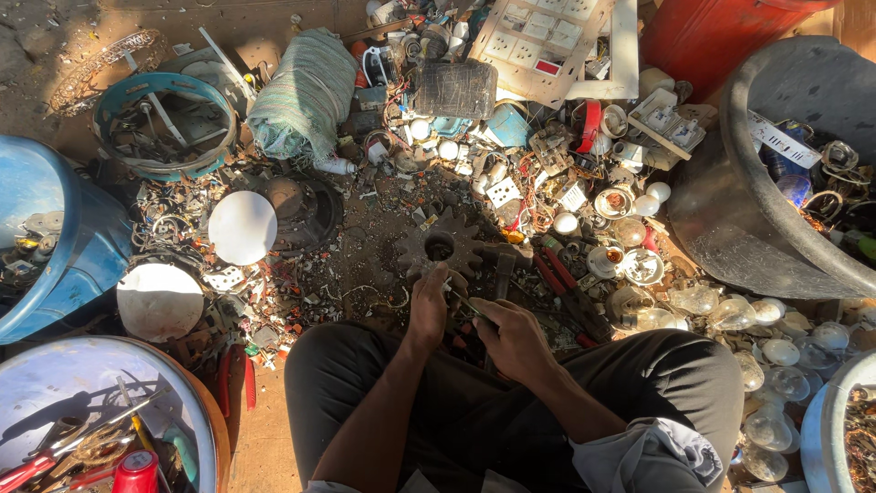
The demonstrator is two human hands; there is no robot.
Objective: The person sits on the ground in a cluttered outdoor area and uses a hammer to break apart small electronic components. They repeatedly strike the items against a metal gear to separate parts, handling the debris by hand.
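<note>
Dark-trousered knees (639, 383) fill the near edge, both forearms reaching between them. Left hand (427, 306) curls shut around a small scrap part (456, 299), steadying it low over the ground. Right hand (513, 340) clamps a thin tool (476, 310) against that part. Just beyond lies a rusty toothed gear (443, 245); red-handled pliers (570, 292) rest to the right, bulb shells (730, 315) farther right.

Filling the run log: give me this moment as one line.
left hand: gripping small part | right hand: on green-handled tool | ahead: toothed gear, hammer | right: glass bulb shells
</note>
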